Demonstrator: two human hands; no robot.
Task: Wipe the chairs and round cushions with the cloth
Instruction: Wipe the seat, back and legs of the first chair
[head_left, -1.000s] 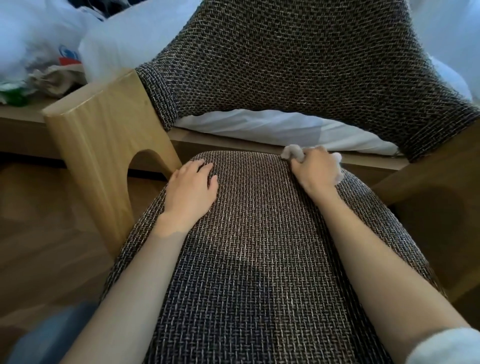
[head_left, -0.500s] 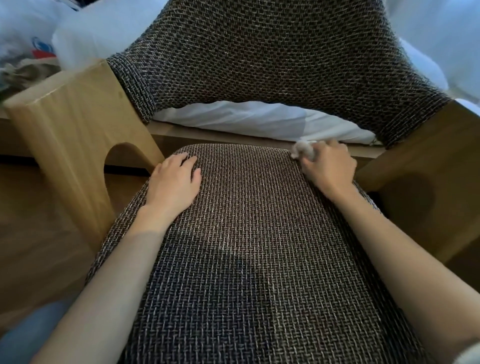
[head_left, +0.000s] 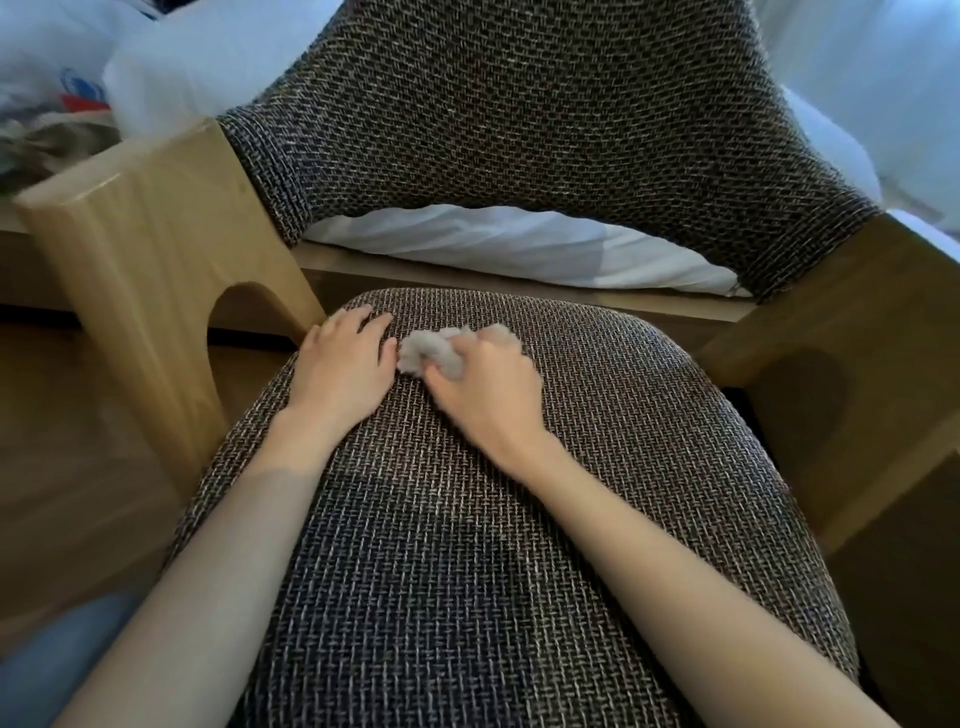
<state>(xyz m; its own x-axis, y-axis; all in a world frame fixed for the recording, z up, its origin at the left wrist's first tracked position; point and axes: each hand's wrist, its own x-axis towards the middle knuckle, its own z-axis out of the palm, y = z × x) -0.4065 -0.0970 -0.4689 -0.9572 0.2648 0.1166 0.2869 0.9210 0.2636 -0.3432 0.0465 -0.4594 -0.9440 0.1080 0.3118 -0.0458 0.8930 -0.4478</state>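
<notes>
A chair with a dark woven seat cushion (head_left: 519, 545), a matching backrest (head_left: 519, 119) and pale wooden arms fills the view. My right hand (head_left: 483, 389) grips a bunched grey cloth (head_left: 431, 351) and presses it on the far left part of the seat. My left hand (head_left: 345, 364) lies flat on the seat's far left edge, fingers straight, right beside the cloth.
The left wooden arm (head_left: 145, 249) and right wooden arm (head_left: 857, 364) flank the seat. White bedding (head_left: 519, 247) shows through the gap under the backrest. A plastic bag (head_left: 52, 78) lies at the far left. Wooden floor (head_left: 78, 441) runs along the left.
My right hand has slid the cloth left across the back of the seat, from the far right edge to beside my left hand. My left hand has stayed put.
</notes>
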